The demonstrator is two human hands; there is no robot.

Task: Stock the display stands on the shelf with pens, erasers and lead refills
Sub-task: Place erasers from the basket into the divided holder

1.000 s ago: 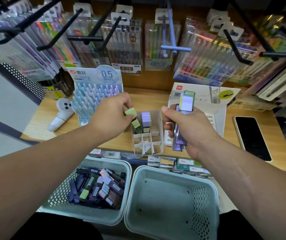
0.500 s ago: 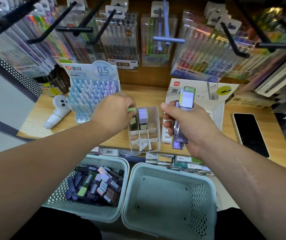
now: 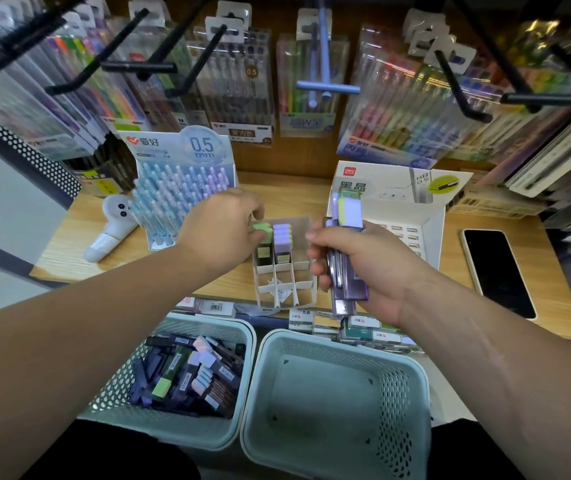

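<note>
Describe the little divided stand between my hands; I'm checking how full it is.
The stand is a small open-topped box: translucent walls, white card dividers forming cells. It stands upright on the wooden shelf. Rear cells hold upright purple-capped cases; the front cells look empty. The left hand pinches a green-capped case at the rear left cell.

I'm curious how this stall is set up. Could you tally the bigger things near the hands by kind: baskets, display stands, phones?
Baskets: 2 (left basket, right basket)
Display stands: 3 (pen stand, divided tray, white refill box)
Phones: 1 (phone)
Total: 6
</note>
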